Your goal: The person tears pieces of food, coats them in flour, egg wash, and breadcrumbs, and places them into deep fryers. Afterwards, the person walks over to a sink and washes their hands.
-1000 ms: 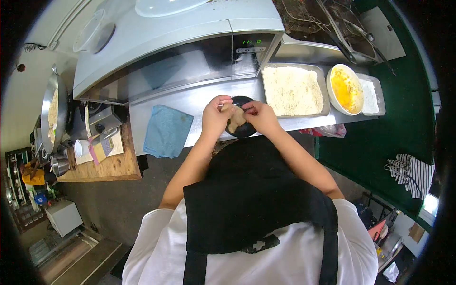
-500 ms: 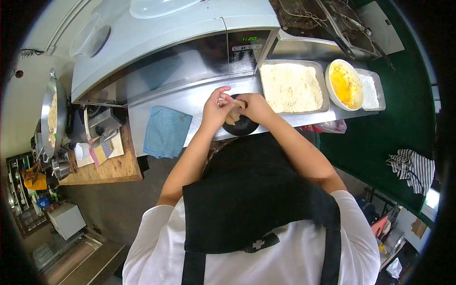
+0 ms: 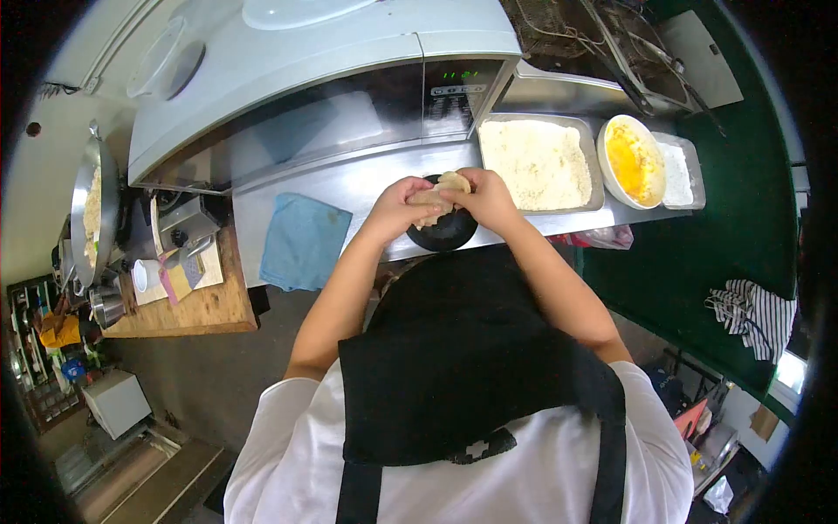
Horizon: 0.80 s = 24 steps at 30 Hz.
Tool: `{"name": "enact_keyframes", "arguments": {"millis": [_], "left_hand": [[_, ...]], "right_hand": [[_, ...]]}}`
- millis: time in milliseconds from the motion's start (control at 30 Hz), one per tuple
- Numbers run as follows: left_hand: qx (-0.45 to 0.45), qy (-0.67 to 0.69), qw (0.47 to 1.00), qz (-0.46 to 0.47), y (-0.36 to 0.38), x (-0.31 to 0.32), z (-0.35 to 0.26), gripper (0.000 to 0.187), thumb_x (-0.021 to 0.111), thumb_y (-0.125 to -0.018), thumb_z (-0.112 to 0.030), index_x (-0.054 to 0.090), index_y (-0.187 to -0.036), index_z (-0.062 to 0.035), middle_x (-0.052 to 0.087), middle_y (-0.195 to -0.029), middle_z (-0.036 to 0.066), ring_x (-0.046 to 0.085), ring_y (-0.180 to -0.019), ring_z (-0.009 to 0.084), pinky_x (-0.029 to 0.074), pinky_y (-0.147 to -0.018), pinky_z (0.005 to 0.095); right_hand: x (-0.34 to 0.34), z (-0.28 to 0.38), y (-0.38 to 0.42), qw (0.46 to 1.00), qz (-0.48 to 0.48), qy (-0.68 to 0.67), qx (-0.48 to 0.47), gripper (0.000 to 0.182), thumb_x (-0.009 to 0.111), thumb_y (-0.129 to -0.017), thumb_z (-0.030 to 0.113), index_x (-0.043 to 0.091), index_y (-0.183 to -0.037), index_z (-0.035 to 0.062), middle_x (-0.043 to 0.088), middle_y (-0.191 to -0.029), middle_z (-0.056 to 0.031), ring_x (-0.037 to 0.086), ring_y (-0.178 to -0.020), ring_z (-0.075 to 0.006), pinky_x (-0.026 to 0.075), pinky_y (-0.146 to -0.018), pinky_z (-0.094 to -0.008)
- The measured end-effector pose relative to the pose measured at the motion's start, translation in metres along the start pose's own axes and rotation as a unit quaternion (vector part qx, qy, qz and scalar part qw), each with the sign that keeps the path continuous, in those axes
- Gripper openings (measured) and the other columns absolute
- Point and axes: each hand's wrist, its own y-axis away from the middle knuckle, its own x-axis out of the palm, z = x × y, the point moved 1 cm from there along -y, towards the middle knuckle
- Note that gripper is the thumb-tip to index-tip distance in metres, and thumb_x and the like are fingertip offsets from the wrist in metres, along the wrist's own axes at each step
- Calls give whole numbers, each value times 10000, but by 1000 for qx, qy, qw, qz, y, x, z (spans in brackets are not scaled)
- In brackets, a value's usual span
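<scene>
We hold the pale piece of food between our hands, left hand and right hand closed around it, just above the black bowl on the counter.

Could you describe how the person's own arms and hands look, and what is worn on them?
Both forearms are bare. The left hand and right hand wear no gloves, and no rings or watch can be seen. Short white sleeves end near the elbows, under a black apron with dark straps.
</scene>
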Motion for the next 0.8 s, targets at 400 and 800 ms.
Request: {"name": "enact_keyframes", "arguments": {"millis": [400,800], "left_hand": [[-47,195,979,-18,13,69,-67,334,703,-853,-58,551,-1150,-36,633,-1045,69,650,-889,167,574,-696,300],[68,110,983,127,-104,325,-103,403,716,-815,-25,542,-1178,-6,620,-949,72,635,-740,138,528,-631,275]], "right_hand": [[-67,23,47,969,-15,-244,23,242,736,-873,146,657,-1021,-29,685,-876,-41,632,-772,-99,530,-683,-243],[-309,-32,132,980,-188,3,-67,189,732,-842,93,670,-987,-11,680,-836,-45,598,-772,-91,484,-701,-259]]}}
